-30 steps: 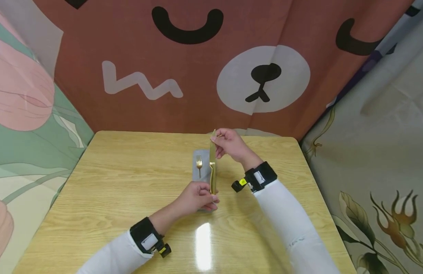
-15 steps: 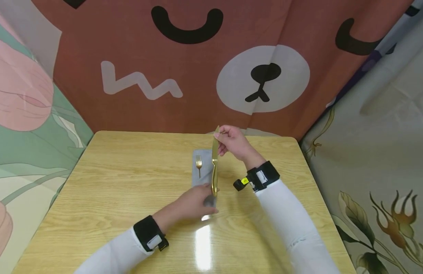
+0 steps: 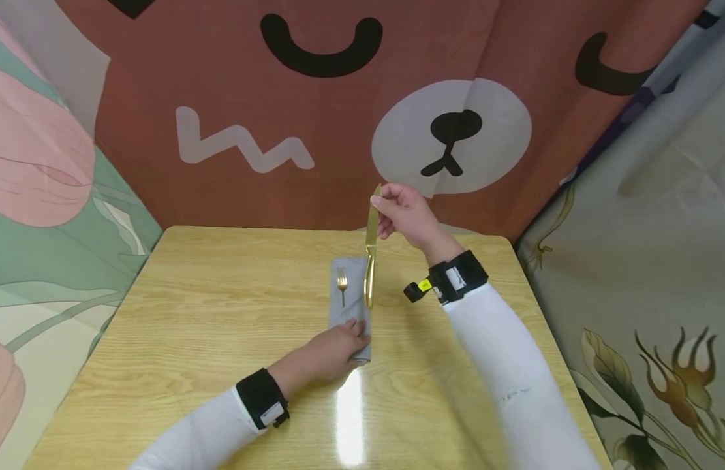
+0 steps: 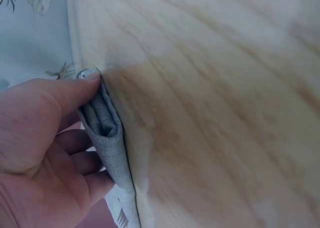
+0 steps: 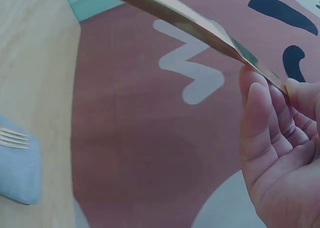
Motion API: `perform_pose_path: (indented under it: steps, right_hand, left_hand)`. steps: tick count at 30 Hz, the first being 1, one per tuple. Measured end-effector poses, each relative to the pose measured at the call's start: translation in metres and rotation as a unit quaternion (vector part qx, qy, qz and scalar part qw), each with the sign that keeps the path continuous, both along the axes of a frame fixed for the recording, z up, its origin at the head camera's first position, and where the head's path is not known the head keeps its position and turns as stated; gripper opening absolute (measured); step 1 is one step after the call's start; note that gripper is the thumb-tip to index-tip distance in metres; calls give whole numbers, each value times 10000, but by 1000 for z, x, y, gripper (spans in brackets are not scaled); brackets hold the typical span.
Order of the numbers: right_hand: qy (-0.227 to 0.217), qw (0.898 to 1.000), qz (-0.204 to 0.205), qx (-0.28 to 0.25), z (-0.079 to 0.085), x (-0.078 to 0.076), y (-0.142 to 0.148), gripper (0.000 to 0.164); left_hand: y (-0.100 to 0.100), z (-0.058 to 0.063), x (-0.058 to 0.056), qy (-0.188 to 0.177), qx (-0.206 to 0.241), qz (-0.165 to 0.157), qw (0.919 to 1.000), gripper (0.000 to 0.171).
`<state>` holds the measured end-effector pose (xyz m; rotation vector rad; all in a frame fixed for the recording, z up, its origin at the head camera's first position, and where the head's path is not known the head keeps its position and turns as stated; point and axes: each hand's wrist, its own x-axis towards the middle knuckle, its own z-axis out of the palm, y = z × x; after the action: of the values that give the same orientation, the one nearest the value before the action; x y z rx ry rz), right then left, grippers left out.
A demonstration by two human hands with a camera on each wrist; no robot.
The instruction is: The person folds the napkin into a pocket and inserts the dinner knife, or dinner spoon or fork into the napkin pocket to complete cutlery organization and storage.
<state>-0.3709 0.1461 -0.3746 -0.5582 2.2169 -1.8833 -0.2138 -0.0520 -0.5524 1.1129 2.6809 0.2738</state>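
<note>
Head view: right hand pinches a gold knife by its blade tip, long axis hanging near vertical, handle down just above the napkin beside the fork, while the left hand holds the napkin's near end on the surface. Left wrist view: fingers curl around the folded napkin edge. Right wrist view: fingers pinch the knife, which slants away up-left.

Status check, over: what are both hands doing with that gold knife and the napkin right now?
Right hand pinches gold knife by its blade tip, handle hanging down. Left hand holds grey napkin edge; fork tucked inside. Nothing in the way.
</note>
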Motion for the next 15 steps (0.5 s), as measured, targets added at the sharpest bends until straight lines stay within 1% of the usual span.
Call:
perform_pose_path:
  steps: [3,8,12,15]
  right_hand:
    - [-32,9999,-87,46,11,-7,-2,21]
    - [-52,9998,-125,-114,21,-24,-9,20]
    - [-18,9997,-194,-150,17,-40,-13,19]
    - [-139,9993,-300,-170,7,-53,-15,20]
  left_hand:
    - [-1,-1,1,141,-131,-47,9998,57]
    - [-2,0,2,119,-173,-32,9998,56]
    - [-4,-2,2,49,-143,-28,9999,55]
    - [-4,-4,2,56,-143,-23,9999,55]
